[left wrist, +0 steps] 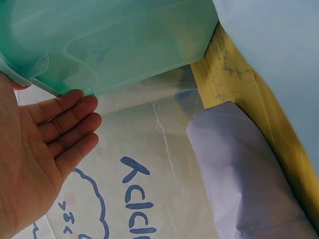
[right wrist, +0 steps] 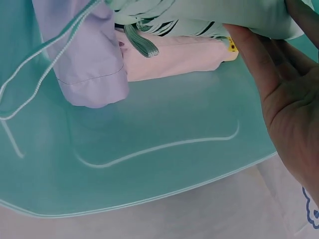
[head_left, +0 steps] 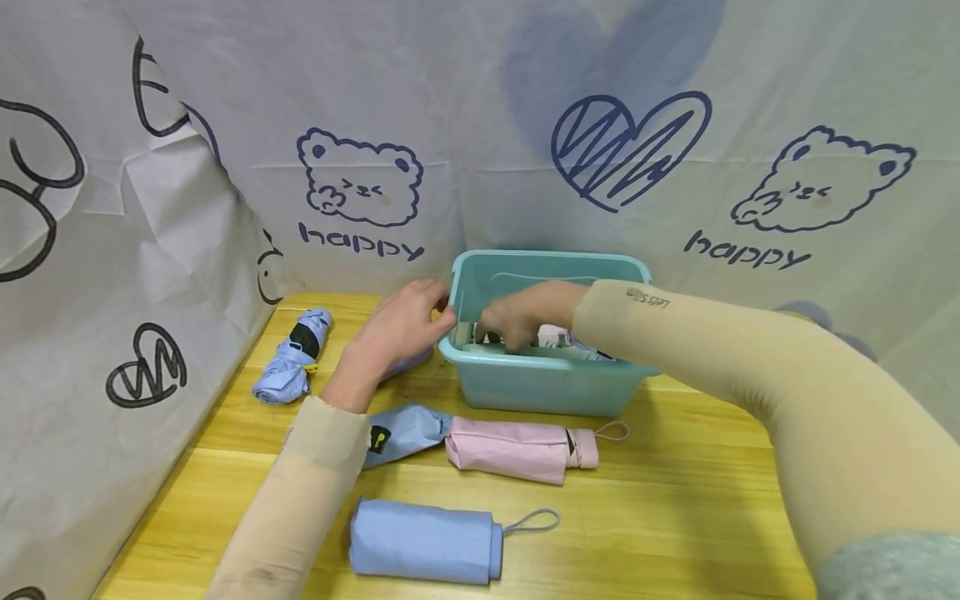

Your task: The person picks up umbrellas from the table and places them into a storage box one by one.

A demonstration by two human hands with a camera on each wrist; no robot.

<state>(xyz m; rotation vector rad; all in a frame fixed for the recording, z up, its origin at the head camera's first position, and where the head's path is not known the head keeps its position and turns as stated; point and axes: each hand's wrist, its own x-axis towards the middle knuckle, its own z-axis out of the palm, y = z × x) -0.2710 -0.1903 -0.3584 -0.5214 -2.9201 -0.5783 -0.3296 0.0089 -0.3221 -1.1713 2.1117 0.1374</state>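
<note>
My left hand [head_left: 405,325]: fingers straight, at the bin [head_left: 551,388] | My right hand [head_left: 521,315]: inside it, thumb and fingers round the green umbrella [right wrist: 239,12] | Blue umbrella [head_left: 423,540]: on the bench [head_left: 675,500], nearest me

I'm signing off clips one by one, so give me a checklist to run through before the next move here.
1. Bin upright on the table: ok.
2. Left hand at the bin: ok, fingers at its rim.
3. Right hand on the mint umbrella: ok, holding it inside the bin.
4. Mint umbrella free of the pink umbrella in the bin: cannot tell, they overlap in the right wrist view.
5. Table umbrellas apart: not ok, the pink umbrella on the table and sky-blue umbrella appear to touch end to end.
6. Lavender umbrella beside the left hand fully visible: not ok, partly hidden in the head view.
</note>
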